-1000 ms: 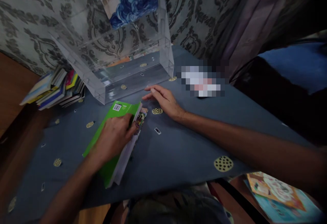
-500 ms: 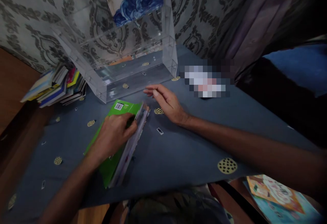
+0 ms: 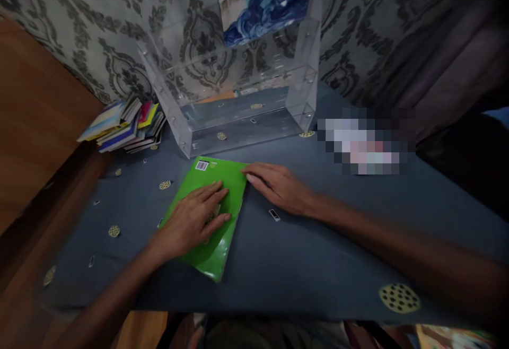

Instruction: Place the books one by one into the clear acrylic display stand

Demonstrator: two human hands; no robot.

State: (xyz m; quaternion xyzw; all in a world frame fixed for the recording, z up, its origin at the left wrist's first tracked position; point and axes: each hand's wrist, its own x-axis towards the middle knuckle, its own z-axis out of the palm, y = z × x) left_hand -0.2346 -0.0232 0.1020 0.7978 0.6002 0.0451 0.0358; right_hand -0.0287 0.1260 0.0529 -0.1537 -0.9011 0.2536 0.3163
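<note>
Left hand (image 3: 194, 219) is pressing flat, fingers spread, on the green book (image 3: 210, 206); right hand (image 3: 278, 187) is touching its far-right edge, fingers together; book's length running diagonally away.

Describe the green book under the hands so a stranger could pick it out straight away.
Start at the clear plastic case standing at the back of the blue tablecloth. Just in front of it lies the green book, closed and flat, with the left hand pressed on its cover and the right hand at its right edge. Its plain bright green cover with a small barcode sets it apart from the mixed-colour book stack at the left.
</note>
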